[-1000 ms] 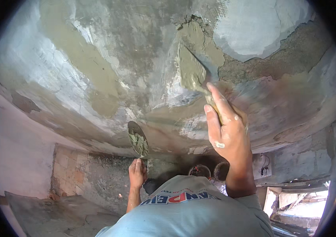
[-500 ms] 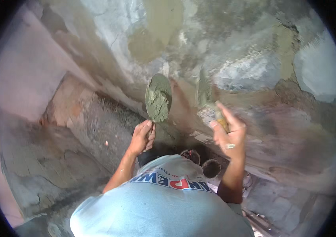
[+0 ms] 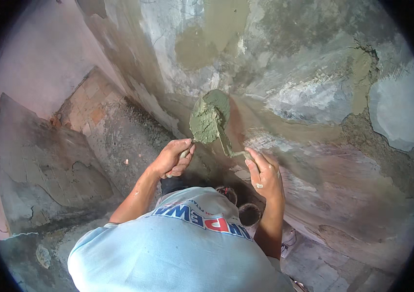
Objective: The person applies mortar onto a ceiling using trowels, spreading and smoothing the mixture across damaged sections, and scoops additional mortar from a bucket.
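Note:
My left hand is closed round the short handle of an oval mortar plate, which carries a lump of wet grey-green mortar. In my right hand is a trowel, its bent neck showing and its handle pinched between thumb and fingers. The trowel's mortar-smeared blade overlaps the far right side of the plate, against the mortar. Most of the plate's surface is hidden under mortar.
Ahead rises a patchy wall with damp plaster patches, and a rough broken strip on the right. A ledge of worn masonry stands at left. Two dark round containers sit low by my body.
My right hand has brought the trowel leftward from the wall onto the mortar plate. The view has shifted a little; my left hand still holds the plate.

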The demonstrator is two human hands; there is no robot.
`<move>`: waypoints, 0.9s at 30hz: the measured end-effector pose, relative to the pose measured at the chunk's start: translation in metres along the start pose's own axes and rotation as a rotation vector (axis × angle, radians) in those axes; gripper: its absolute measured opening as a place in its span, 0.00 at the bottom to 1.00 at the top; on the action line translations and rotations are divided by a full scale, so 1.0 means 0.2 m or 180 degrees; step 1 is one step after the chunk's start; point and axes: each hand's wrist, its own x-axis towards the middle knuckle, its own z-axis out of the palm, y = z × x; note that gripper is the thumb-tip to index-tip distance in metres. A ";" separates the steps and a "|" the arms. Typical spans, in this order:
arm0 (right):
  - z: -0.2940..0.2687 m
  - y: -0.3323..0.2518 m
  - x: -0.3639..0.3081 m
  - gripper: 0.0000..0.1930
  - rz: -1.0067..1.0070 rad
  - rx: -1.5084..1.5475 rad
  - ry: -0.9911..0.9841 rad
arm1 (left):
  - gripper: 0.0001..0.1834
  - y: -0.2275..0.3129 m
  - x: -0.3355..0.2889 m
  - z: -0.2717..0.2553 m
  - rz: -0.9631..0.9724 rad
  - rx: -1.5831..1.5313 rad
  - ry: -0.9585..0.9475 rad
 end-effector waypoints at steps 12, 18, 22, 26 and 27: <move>0.13 0.11 -0.12 0.18 0.1178 0.1272 -0.0915 | 0.18 -0.03 0.04 0.04 0.0059 0.0961 0.0383; 0.27 0.15 -0.20 0.17 0.1818 0.3565 -0.1051 | 0.19 -0.14 0.14 0.00 0.1081 0.1950 0.0915; 0.21 0.10 -0.20 0.22 0.1503 0.4404 -0.1051 | 0.19 -0.18 0.16 0.02 0.1341 0.2007 0.0858; 0.06 -0.01 -0.16 0.17 0.1069 0.4925 -0.0237 | 0.21 -0.19 0.07 0.02 0.0785 0.1396 0.0775; -0.01 -0.06 -0.13 0.17 0.0990 0.4899 -0.0114 | 0.21 -0.18 0.02 0.02 0.0548 0.1193 0.0883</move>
